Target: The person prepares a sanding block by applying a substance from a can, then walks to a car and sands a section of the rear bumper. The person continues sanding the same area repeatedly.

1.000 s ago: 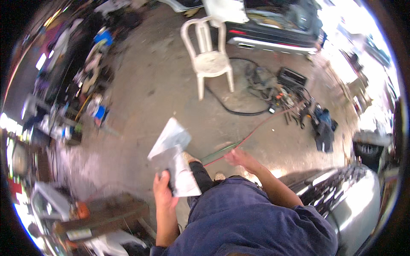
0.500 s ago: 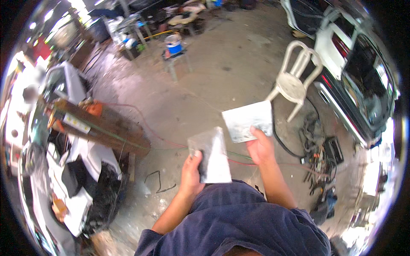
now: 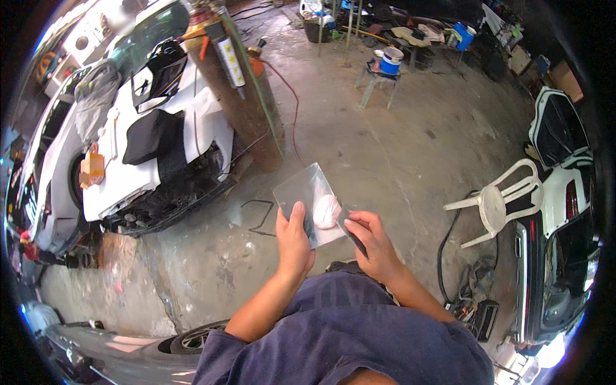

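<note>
At the far left lies a white car front [image 3: 119, 186]; a brown gas cylinder [image 3: 247, 109] leans beside it, and a bent black wire [image 3: 264, 217] lies on the floor; next comes the left hand [image 3: 295, 247], closed on the lower left edge of a flat grey plate [image 3: 297, 190], thumb on the upper face, the other fingers mostly hidden beneath; toward that plate's right side sits a pale lump [image 3: 327, 212]; just right of it a thin dark sheet [image 3: 355, 237], tilted nearly edge-on, is pinched between thumb and fingers of the right hand [image 3: 377, 247]; half a second ago the two flat pieces were apart, the right one showing a broad pale face; now they are close together, which suggests both hands are at work on the lump, though contact is hard to confirm; the view has swung too, so the white plastic chair [image 3: 494, 208] stands farther right, past the blue-and-white bucket [image 3: 389, 61] on its stool [image 3: 378, 81]
</note>
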A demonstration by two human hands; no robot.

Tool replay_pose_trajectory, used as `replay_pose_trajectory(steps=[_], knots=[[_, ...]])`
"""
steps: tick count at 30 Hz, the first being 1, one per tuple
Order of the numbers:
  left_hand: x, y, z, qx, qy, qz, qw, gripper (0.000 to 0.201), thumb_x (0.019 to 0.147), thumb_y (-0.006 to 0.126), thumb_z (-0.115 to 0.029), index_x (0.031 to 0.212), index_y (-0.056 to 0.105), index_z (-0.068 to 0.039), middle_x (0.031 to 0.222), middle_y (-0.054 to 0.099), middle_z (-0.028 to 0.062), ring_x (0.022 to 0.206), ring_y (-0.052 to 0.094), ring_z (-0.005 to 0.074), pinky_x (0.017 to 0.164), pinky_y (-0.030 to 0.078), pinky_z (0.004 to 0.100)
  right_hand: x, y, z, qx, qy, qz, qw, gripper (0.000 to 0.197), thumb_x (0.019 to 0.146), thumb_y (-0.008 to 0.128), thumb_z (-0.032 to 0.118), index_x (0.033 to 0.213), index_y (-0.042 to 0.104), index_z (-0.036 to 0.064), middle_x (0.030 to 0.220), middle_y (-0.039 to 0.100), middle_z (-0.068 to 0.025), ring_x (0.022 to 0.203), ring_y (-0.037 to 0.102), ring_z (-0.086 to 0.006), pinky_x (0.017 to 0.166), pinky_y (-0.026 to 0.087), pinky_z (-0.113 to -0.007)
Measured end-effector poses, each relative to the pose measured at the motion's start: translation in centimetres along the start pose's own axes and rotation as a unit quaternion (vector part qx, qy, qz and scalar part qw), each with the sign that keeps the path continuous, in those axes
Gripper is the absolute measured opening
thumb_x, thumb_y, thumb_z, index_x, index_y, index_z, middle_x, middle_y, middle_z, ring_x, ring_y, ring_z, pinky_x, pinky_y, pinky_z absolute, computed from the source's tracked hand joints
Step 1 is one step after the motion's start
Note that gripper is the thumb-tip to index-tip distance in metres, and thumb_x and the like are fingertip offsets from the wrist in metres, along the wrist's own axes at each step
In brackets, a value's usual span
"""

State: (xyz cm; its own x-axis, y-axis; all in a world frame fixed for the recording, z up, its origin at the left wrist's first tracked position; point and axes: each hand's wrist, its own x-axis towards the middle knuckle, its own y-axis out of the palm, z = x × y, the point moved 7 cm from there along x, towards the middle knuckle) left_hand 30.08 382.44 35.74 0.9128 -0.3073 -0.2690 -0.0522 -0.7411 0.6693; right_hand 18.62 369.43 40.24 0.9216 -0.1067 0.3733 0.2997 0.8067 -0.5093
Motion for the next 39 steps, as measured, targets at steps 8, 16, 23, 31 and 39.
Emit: replay_pose_trajectory(steps=[8, 16, 23, 31, 39], knots=[[-1.7, -5.9, -8.3, 0.209, 0.041, 0.102, 0.972, 0.031, 0.106, 0.052, -0.019, 0.130, 0.052, 0.001, 0.120, 0.062, 0.0080, 0.107, 0.057, 0.0139, 0.093, 0.047, 0.0296, 5.6, 1.1, 3.0, -0.243, -0.080, 0.042, 0.966, 0.050, 0.078, 0.058, -0.002, 0.124, 0.064, 0.0169, 0.129, 0.057, -0.0077, 0.124, 0.053, -0.0314, 0.108, 0.041, -0.048], [-2.8, -7.6, -12.8, 0.394, 0.113, 0.070, 0.909, 0.031, 0.107, 0.048, -0.016, 0.129, 0.054, 0.004, 0.116, 0.063, 0.0063, 0.105, 0.054, 0.0114, 0.095, 0.044, 0.0283, 6.6, 10.6, 9.3, -0.263, -0.243, 0.135, 0.924, 0.037, 0.082, 0.060, 0.013, 0.117, 0.066, 0.0232, 0.124, 0.060, -0.0008, 0.123, 0.054, -0.0240, 0.110, 0.035, -0.055], [-3.5, -10.0, -14.1, 0.428, 0.209, -0.026, 0.879, 0.033, 0.105, 0.050, -0.017, 0.124, 0.052, 0.011, 0.095, 0.069, 0.0206, 0.084, 0.064, 0.0216, 0.075, 0.050, 0.0360, 3.1, 14.4, 9.0, -0.205, -0.225, 0.213, 0.929, 0.033, 0.081, 0.067, 0.023, 0.113, 0.070, 0.0192, 0.123, 0.061, -0.0008, 0.123, 0.054, -0.0246, 0.113, 0.034, -0.054], [-2.6, -10.1, -12.8, 0.194, 0.163, -0.038, 0.966, 0.030, 0.105, 0.051, -0.017, 0.130, 0.049, -0.001, 0.117, 0.063, 0.0072, 0.101, 0.061, 0.0151, 0.091, 0.049, 0.0308, 6.0, 8.5, 10.8, 0.046, -0.207, 0.129, 0.969, 0.050, 0.078, 0.071, 0.007, 0.125, 0.061, 0.0182, 0.132, 0.052, -0.0126, 0.127, 0.052, -0.0340, 0.113, 0.033, -0.060], [-3.5, -9.0, -5.9, -0.032, 0.071, -0.120, 0.990, 0.034, 0.102, 0.056, -0.018, 0.131, 0.048, -0.001, 0.119, 0.062, 0.0136, 0.102, 0.066, 0.0235, 0.088, 0.056, 0.0365, 5.4, 9.0, 3.2, 0.023, -0.171, 0.197, 0.965, 0.056, 0.079, 0.068, 0.003, 0.131, 0.061, 0.0230, 0.133, 0.048, -0.0126, 0.130, 0.047, -0.0350, 0.112, 0.037, -0.055]])
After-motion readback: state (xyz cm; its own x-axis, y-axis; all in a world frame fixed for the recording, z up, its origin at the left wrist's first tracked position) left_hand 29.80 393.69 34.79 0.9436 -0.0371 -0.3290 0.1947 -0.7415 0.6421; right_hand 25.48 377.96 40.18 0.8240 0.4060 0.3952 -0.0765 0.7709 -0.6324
